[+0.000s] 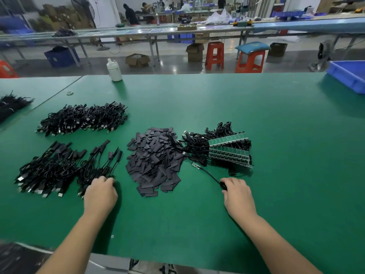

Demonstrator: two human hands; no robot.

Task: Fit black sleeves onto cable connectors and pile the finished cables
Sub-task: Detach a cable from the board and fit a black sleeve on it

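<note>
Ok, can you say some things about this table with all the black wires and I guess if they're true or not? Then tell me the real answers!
1. The pile of black sleeves lies between the two hands. True.
2. The right hand holds a cable. True.
3. The white bottle has fallen over. False: it stands upright at the far edge of the green table.
4. The green circuit boards lie left of the sleeves. False: they lie to the right.
5. The left hand touches the near pile of cables. True.
6. The blue bin sits at the far left. False: far right.
</note>
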